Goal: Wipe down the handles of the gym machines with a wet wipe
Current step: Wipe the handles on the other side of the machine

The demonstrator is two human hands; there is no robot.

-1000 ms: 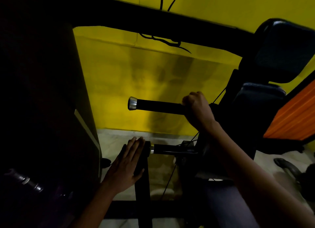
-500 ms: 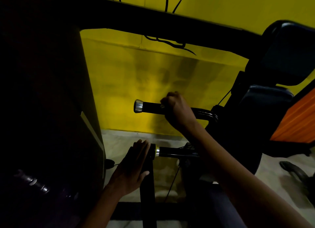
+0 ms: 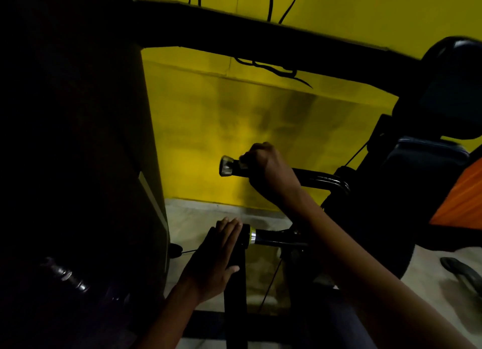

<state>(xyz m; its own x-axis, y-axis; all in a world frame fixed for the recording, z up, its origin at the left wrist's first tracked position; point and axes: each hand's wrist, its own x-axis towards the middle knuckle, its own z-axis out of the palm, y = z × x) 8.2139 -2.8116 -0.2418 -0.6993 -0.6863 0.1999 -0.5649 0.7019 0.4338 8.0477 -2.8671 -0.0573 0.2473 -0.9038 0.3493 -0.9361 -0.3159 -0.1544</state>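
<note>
Scanning from the left, we met first the dark bulk of the machine's column (image 3: pixel 73 140), too shadowed to read. Just right of it our left hand (image 3: pixel 214 260) lay flat on the black upright post (image 3: pixel 236 283), its fingers (image 3: pixel 229 227) straight and relaxed, gripping nothing; we judged it was only bracing us. Touching those fingers' right side sat the lower handle (image 3: pixel 271 237), a short black bar with a yellowish ring at its near end.

Further right and higher, our right hand (image 3: pixel 268 166) was curled into a fist around the upper handle (image 3: pixel 234 167), close to its chrome end cap (image 3: pixel 226 165), with the yellow wall (image 3: pixel 208 129) behind. A pale scrap showed at the knuckles, which we took for the wet wipe (image 3: pixel 243 162), though the light was too dim to be sure. Beyond the fist the bar ran bare toward the padded seat (image 3: pixel 427 171) at far right.

By our judgement the wiping of this upper handle was near its end, the hand having only the cap left ahead of it. Whether the stretch behind was clean we could not tell. The lower handle and any other machines appeared not yet wiped.
</note>
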